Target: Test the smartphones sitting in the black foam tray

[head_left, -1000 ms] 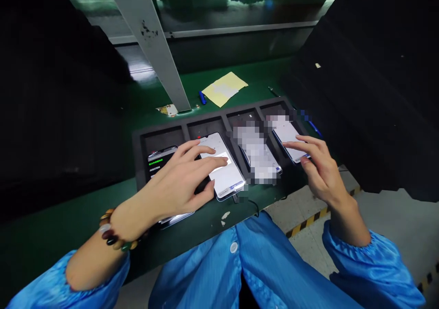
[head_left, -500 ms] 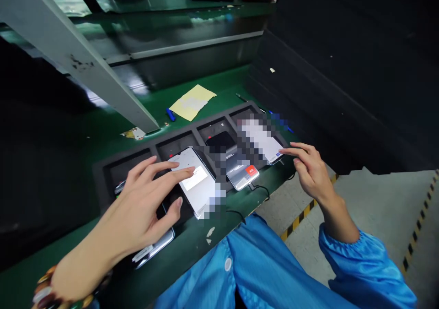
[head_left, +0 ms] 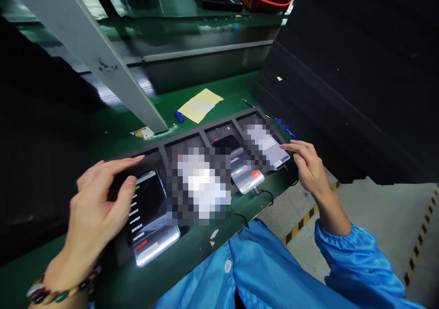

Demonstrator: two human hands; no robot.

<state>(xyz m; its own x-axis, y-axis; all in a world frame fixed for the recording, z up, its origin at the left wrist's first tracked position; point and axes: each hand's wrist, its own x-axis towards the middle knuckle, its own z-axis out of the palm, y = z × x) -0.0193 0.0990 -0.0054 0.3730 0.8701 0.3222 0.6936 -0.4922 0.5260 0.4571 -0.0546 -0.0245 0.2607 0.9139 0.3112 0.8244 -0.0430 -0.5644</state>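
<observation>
Four compartments aside, a dark foam tray [head_left: 163, 140] holds several smartphones on the green bench. My left hand [head_left: 103, 199] hovers beside the leftmost smartphone [head_left: 154, 208], its fingers stretched out and nothing in them. That phone shows a black screen with green and red marks. Right of it lies a smartphone with a bright, pixelated screen [head_left: 202, 185]. A third smartphone [head_left: 245, 176] has a grey screen with a red patch. My right hand [head_left: 310, 167] has its fingers extended at the edge of the rightmost smartphone [head_left: 270, 149], whose screen is lit and partly pixelated.
Behind the tray lie a yellow paper [head_left: 200, 105], a blue cap [head_left: 179, 116] and pens [head_left: 284, 127]. A grey metal post [head_left: 120, 80] slants down to the bench. Cables [head_left: 265, 192] hang at the front edge. A black panel [head_left: 343, 80] stands at right.
My left hand has moved left, off the lit screen of the second phone, to the leftmost phone. My right hand stays by the rightmost phone, where the screen content has changed. The view has shifted slightly.
</observation>
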